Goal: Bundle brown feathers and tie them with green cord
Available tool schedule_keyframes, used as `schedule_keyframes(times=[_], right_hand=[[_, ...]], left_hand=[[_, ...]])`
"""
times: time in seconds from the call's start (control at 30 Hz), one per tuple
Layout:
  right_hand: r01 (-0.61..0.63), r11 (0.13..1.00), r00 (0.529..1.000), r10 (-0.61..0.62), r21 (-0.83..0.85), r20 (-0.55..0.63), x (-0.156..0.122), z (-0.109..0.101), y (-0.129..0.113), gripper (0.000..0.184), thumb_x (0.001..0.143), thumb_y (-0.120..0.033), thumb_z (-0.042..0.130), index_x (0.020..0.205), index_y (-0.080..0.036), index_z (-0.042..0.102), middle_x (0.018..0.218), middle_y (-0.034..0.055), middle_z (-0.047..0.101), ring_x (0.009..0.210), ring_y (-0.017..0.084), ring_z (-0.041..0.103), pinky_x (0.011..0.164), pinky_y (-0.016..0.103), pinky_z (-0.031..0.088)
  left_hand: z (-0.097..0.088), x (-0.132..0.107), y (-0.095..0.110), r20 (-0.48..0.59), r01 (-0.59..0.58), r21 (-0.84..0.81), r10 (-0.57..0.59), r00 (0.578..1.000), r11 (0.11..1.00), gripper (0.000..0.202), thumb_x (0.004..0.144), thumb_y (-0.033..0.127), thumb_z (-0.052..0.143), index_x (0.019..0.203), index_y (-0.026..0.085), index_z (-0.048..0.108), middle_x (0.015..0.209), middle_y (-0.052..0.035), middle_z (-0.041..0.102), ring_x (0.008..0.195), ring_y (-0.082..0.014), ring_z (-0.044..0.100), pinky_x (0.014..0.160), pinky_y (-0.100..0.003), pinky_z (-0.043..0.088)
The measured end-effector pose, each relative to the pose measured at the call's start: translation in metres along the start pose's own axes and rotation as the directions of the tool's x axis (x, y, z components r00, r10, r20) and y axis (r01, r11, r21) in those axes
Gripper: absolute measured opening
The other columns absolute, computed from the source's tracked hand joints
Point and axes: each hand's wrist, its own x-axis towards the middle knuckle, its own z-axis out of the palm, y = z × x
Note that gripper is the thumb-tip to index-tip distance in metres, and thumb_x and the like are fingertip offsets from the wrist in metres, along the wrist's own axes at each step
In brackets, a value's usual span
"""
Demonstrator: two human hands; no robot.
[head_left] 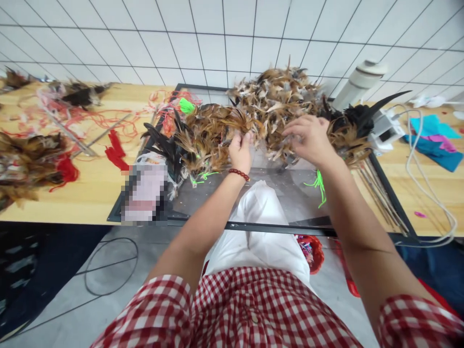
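Observation:
My left hand (241,151), a beaded bracelet at its wrist, is at the edge of a bunch of brown feathers (212,130). Its fingers are closed on feathers at their tips. To the right, my right hand (310,137) hovers over the large feather pile (281,96), its fingers bent and apart with nothing visible between them. Black feathers (170,145) and bright green string (186,105) lie left of the bunch. More green string (319,187) hangs below my right hand.
A dark-framed glass panel (232,225) lies under the feathers. At right stand a grey bottle (360,82) and a white charger (386,129) with its cable; thin sticks (380,193) lie there too. Leftward are red thread (116,151) and more feathers (34,154). A red basket (313,253) is below.

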Motion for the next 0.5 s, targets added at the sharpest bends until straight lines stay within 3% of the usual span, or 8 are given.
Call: schedule_keyframes(times=[0.1,0.2,0.33,0.5], right_hand=[[0.007,1.0,0.999,-0.008,0.019,0.049,-0.019,0.016,-0.011,0.032,0.086,-0.019,0.053,0.101,-0.031,0.079,0.118,0.006,0.076,0.122,0.032,0.055,0.1,0.056,0.029],[0.085,0.995,0.993,-0.08,-0.055,0.089,-0.026,0.031,-0.013,0.04,0.087,-0.017,0.052,0.111,-0.036,0.078,0.129,0.005,0.073,0.127,0.033,0.05,0.1,0.056,0.028],[0.109,0.983,0.991,-0.095,-0.146,0.097,-0.028,0.036,-0.009,0.035,0.091,-0.022,0.051,0.109,-0.035,0.078,0.141,0.0054,0.066,0.133,0.035,0.044,0.098,0.055,0.028],[0.065,0.993,0.998,-0.064,-0.094,0.012,-0.028,0.033,-0.01,0.044,0.095,-0.02,0.04,0.119,-0.036,0.074,0.123,0.0071,0.072,0.119,0.031,0.054,0.099,0.052,0.031]], left_hand=[[0.003,-0.007,0.007,0.043,0.082,-0.041,-0.08,0.996,0.996,0.019,0.087,0.035,0.076,0.081,0.02,0.067,0.07,0.0019,0.067,0.063,-0.007,0.064,0.064,-0.019,0.051],[0.003,-0.008,0.013,0.036,0.141,-0.059,-0.139,0.99,0.988,0.019,0.089,0.033,0.075,0.08,0.019,0.065,0.065,0.0046,0.062,0.051,-0.0037,0.054,0.053,-0.016,0.043],[0.003,-0.009,0.019,0.051,0.204,-0.079,-0.201,0.978,0.976,0.018,0.095,0.027,0.067,0.08,0.018,0.062,0.061,0.006,0.058,0.047,-0.0025,0.049,0.048,-0.015,0.037],[0.004,-0.016,0.02,0.168,0.318,-0.034,-0.308,0.936,0.947,0.017,0.09,0.026,0.073,0.08,0.016,0.064,0.065,0.0032,0.063,0.052,-0.0035,0.055,0.055,-0.016,0.044]])
